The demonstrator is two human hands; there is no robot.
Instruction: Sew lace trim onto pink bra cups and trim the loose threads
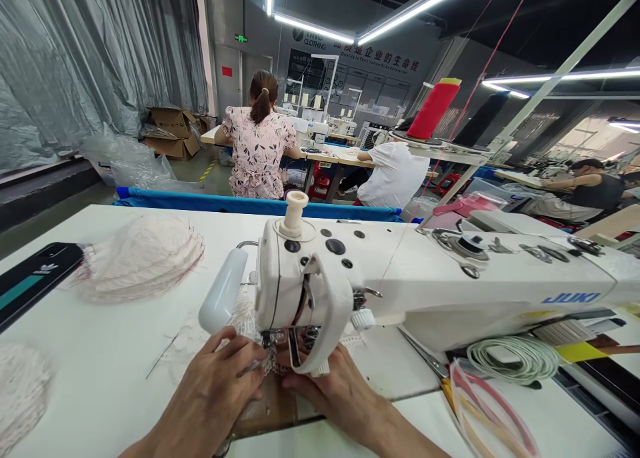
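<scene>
A white JUKI sewing machine [295,291] stands in front of me, its head over a piece of white lace [245,318]. Left of the needle area, my left hand [220,371] is closed on the lace, fingers bent and pressed together. From the right, my right hand [340,385] reaches in with its thumb at the lace edge. The machine's curved white guard partly hides that hand's fingers, which seem closed on the same lace. The needle and presser foot are mostly hidden behind the machine head. Red thread runs down from a red cone of thread [435,109].
On the left lie a stack of white lace pieces [143,255], another lace piece [20,391] and a dark phone-like item [37,278]. Scissors [430,358], ribbons [487,411] and coiled pale cord [513,359] sit right. Co-workers sit beyond a blue cloth edge [210,203].
</scene>
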